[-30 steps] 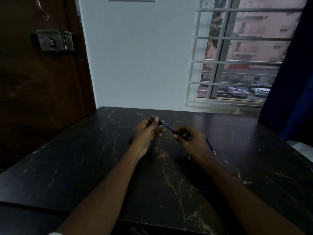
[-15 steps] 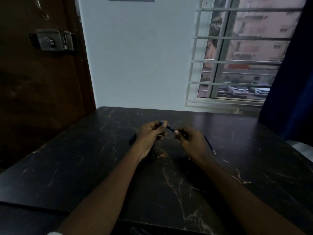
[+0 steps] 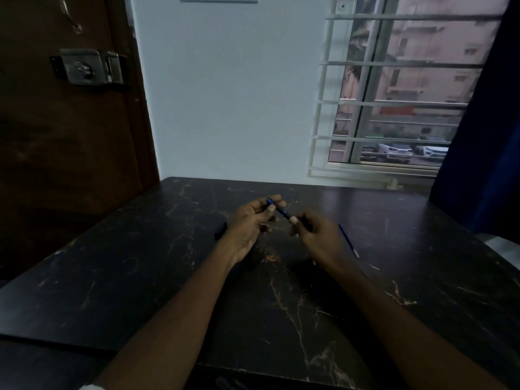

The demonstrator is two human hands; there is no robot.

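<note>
The person is holding a slim blue pen just above the desk, the left grip pinching its far end and the right grip pinching its near end. The pen is looking light, stiff and smooth, so probably slippery; fingertips pinching near the middle joint are likely giving the surest hold.

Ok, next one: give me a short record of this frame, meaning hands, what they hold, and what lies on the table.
setting: dark marbled table, with a door on the left and a barred window on the right
left hand: pinches the far end of the pen
right hand: pinches the near end
pen: blue, slanting between both hands, above the table
on table: thin blue rod right of the right hand; small black piece by the left wrist
</note>
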